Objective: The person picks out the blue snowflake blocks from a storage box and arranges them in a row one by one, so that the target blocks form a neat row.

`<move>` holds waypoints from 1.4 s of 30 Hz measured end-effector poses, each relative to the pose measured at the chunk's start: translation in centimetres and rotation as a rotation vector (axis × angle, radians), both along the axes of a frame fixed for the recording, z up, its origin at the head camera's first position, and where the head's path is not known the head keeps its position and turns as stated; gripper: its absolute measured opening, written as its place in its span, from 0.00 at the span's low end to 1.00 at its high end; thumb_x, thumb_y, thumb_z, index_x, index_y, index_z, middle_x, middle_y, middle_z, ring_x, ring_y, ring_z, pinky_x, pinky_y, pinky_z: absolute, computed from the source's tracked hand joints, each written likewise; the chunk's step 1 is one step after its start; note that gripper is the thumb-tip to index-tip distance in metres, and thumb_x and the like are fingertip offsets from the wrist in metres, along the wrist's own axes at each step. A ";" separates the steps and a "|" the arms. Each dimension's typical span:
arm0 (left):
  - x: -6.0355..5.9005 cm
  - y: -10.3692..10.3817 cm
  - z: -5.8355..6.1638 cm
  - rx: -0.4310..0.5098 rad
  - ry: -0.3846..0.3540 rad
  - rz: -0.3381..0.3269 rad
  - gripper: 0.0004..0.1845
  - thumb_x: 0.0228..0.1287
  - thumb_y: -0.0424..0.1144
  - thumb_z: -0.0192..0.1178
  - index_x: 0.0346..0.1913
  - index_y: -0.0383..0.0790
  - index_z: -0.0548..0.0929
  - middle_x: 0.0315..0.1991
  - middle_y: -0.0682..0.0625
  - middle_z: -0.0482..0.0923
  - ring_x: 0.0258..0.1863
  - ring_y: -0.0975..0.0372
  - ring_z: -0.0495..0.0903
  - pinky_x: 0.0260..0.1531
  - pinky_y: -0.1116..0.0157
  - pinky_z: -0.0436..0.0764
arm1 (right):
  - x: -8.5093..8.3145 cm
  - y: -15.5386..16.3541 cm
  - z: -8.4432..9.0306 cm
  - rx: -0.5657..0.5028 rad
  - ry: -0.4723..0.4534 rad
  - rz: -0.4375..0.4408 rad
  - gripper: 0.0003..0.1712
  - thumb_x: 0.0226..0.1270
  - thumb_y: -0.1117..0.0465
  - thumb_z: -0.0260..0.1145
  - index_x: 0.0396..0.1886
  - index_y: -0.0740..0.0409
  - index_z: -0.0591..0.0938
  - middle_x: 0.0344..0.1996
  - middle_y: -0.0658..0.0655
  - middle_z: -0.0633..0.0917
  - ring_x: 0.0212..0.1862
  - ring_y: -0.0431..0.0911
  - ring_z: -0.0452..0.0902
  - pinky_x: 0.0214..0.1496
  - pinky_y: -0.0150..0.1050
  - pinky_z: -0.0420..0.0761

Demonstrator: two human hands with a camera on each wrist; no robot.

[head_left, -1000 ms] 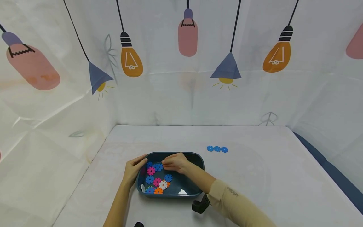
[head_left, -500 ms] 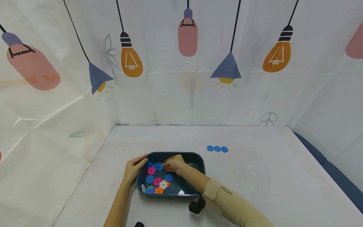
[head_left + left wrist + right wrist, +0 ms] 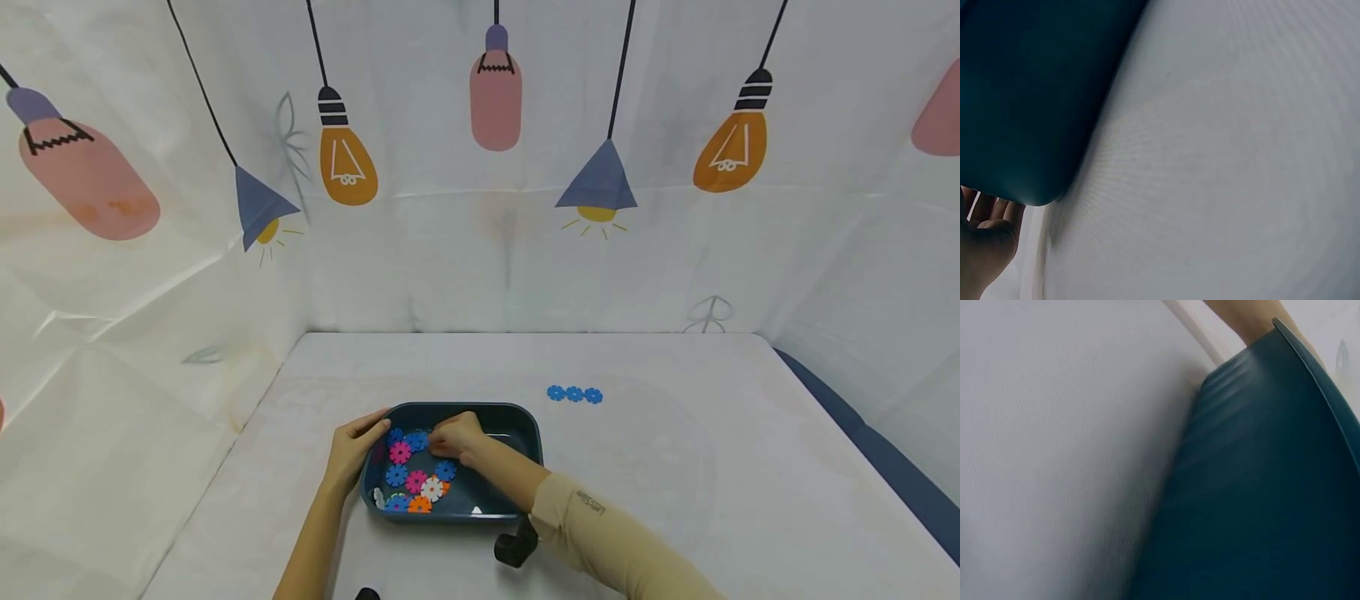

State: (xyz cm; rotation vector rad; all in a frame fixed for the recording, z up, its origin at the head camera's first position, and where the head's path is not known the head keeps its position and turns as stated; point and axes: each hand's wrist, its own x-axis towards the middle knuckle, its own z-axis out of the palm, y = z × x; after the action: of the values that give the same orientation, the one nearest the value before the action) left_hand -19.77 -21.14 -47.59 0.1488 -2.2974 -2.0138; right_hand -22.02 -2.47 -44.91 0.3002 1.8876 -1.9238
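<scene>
A dark teal tray holds several notched plastic discs in blue, pink, white and orange, gathered toward its left side. My left hand grips the tray's left rim, thumb on top; in the left wrist view that hand has its fingers partly behind the tray wall. Inside the tray my right hand reaches down with bent fingers beside the blue discs. Its fingertips are too small and partly hidden to tell whether a disc is between them. The right wrist view has only the tray's outer wall and the left forearm.
Three blue discs lie in a row on the white table, beyond the tray to the right. A black device sits under the right wrist. Behind the table hangs a white sheet printed with lamps.
My right hand has lowered slightly inside the tray, and its fingers have bent more toward the blue discs. The right forearm shifted a little left. My left hand and the tray stayed put.
</scene>
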 end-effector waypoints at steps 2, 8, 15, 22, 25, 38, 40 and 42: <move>0.0 0.0 0.0 0.010 0.001 -0.004 0.22 0.63 0.38 0.61 0.57 0.30 0.77 0.57 0.39 0.76 0.47 0.75 0.75 0.47 0.79 0.73 | 0.0 -0.4 0.0 -0.020 -0.013 0.010 0.14 0.53 0.79 0.65 0.42 0.78 0.79 0.28 0.62 0.85 0.33 0.48 0.84 0.39 0.42 0.83; 0.0 0.0 -0.1 0.029 0.024 -0.003 0.21 0.62 0.37 0.61 0.55 0.28 0.78 0.54 0.40 0.78 0.46 0.74 0.76 0.46 0.78 0.75 | 0.1 -1.4 -0.1 -0.074 -0.027 0.035 0.16 0.53 0.79 0.65 0.43 0.79 0.78 0.28 0.61 0.84 0.34 0.49 0.84 0.42 0.43 0.83; 0.0 0.0 -0.1 0.014 0.041 -0.005 0.21 0.62 0.37 0.61 0.55 0.27 0.78 0.52 0.41 0.80 0.46 0.74 0.77 0.45 0.78 0.74 | 0.3 -2.5 -0.3 -0.104 -0.024 0.049 0.18 0.53 0.78 0.66 0.45 0.80 0.77 0.33 0.65 0.85 0.40 0.54 0.84 0.43 0.43 0.82; 0.0 0.0 0.0 0.037 0.010 -0.001 0.21 0.63 0.37 0.61 0.56 0.28 0.77 0.55 0.38 0.76 0.46 0.75 0.76 0.47 0.78 0.74 | 0.8 -3.7 -0.3 -0.115 -0.032 0.072 0.17 0.53 0.79 0.65 0.44 0.81 0.77 0.34 0.67 0.84 0.41 0.57 0.83 0.43 0.44 0.82; 0.0 0.1 0.0 0.047 0.007 0.003 0.21 0.63 0.37 0.61 0.56 0.27 0.77 0.54 0.40 0.78 0.45 0.74 0.77 0.46 0.77 0.75 | 0.9 -4.2 -0.4 -0.097 -0.025 0.067 0.13 0.53 0.80 0.64 0.41 0.79 0.79 0.32 0.65 0.84 0.38 0.55 0.84 0.41 0.43 0.83; 0.0 0.2 0.1 0.055 0.003 -0.008 0.21 0.63 0.36 0.60 0.57 0.28 0.77 0.56 0.37 0.76 0.45 0.74 0.77 0.47 0.78 0.74 | -0.2 -3.1 -0.2 -0.128 -0.047 0.067 0.17 0.58 0.78 0.62 0.48 0.78 0.77 0.26 0.61 0.82 0.23 0.41 0.80 0.34 0.34 0.83; 0.0 0.2 0.1 0.050 0.003 0.000 0.21 0.63 0.36 0.61 0.56 0.28 0.77 0.55 0.37 0.77 0.45 0.75 0.77 0.46 0.78 0.75 | -0.5 -2.5 -0.2 -0.136 -0.044 0.086 0.18 0.59 0.78 0.60 0.50 0.79 0.76 0.26 0.61 0.81 0.24 0.42 0.81 0.35 0.34 0.83; -0.1 0.2 0.0 0.049 0.003 0.002 0.21 0.63 0.36 0.61 0.56 0.28 0.77 0.55 0.38 0.77 0.45 0.75 0.77 0.46 0.77 0.75 | -0.8 -2.1 -0.2 -0.141 -0.040 0.098 0.19 0.60 0.77 0.59 0.52 0.79 0.75 0.26 0.60 0.80 0.26 0.42 0.81 0.36 0.34 0.83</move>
State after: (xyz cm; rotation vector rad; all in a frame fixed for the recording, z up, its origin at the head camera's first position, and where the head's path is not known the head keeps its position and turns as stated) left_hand -19.83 -20.97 -47.57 0.1514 -2.2458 -2.0690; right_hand -22.84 -4.52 -45.07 0.1983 1.6993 -1.9581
